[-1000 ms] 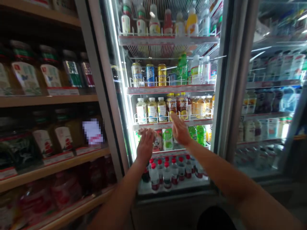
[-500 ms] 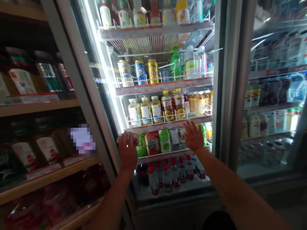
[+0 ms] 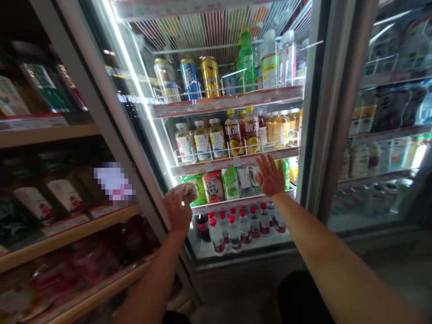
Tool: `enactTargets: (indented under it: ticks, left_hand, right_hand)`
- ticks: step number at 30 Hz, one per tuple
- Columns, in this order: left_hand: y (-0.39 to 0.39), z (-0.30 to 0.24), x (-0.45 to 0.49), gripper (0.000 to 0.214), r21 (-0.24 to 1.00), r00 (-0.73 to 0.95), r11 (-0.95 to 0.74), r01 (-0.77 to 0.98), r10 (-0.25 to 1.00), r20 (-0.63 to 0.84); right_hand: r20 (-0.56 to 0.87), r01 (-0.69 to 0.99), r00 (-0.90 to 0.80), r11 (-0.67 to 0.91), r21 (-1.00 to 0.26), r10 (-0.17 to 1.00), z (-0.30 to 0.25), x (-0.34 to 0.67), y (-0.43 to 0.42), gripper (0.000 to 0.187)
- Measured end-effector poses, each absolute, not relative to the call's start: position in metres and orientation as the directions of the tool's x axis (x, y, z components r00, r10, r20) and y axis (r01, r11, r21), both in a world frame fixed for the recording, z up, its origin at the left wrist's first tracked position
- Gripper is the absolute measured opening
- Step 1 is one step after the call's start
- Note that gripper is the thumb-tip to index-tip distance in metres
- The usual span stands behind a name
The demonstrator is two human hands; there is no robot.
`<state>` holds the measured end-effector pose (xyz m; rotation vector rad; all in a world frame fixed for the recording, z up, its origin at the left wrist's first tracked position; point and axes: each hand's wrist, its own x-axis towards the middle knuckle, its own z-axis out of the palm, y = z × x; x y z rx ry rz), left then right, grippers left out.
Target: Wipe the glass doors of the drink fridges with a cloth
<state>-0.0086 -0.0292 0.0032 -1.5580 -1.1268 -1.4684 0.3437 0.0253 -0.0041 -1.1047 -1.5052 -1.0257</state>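
My left hand is closed around a small pale crumpled cloth at the lower left edge of the lit fridge. Just beyond it stand green cartons and a red carton on a low shelf. With fingers spread and nothing in it, my right hand is raised before the right part of that shelf, partly covering the drinks behind. Whether it touches the shelf rail I cannot tell. Bottled iced tea stands above and to the left of this hand.
Red-capped water bottles fill the bottom of the fridge. Cans and a green bottle stand higher up. On the left is a wooden shelf with dark bottles; a metal door frame borders the right.
My view has tipped downward, so the shelves sit higher in the picture and the top row has left it. Both hands stay raised, the left holding the cloth and the right spread.
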Motion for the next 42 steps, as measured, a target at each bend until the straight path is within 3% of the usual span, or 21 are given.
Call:
enactTargets:
  ticks: [3,9,15,22,28,35,42]
  left_hand:
    - [-0.03,-0.006,-0.009,0.021,0.037,0.014,-0.392,0.919,0.126,0.992]
    - [-0.022,0.018,-0.002,0.024,0.123,-0.098,-0.38,0.917,0.085,0.992]
    - [-0.03,-0.011,0.003,0.019,0.145,-0.078,-0.393,0.908,0.18,0.981]
    - [-0.021,0.017,-0.001,0.024,0.326,-0.292,-0.391,0.861,0.146,0.945]
    - [-0.032,-0.032,0.013,0.023,0.219,-0.094,-0.403,0.889,0.307,0.947]
    - [-0.023,0.01,0.006,0.021,0.321,-0.276,-0.379,0.868,0.169,0.946]
    - [-0.033,-0.048,0.014,0.017,0.244,-0.12,-0.388,0.889,0.317,0.941]
  right_hand:
    - [0.976,0.966,-0.108,0.25,0.059,0.188,-0.005,0.344,0.026,0.054]
    - [0.975,0.968,-0.099,0.244,0.049,0.198,-0.006,0.344,0.027,0.054]
    - [0.973,0.966,-0.098,0.256,0.043,0.208,-0.008,0.345,0.029,0.055]
    - [0.968,0.968,-0.105,0.246,0.046,0.23,-0.007,0.347,0.029,0.054]
    - [0.954,0.966,-0.107,0.255,0.034,0.28,-0.006,0.349,0.028,0.056]
    - [0.957,0.971,-0.099,0.235,0.034,0.273,-0.006,0.348,0.028,0.056]
    - [0.968,0.971,-0.109,0.233,0.055,0.224,-0.006,0.348,0.029,0.056]
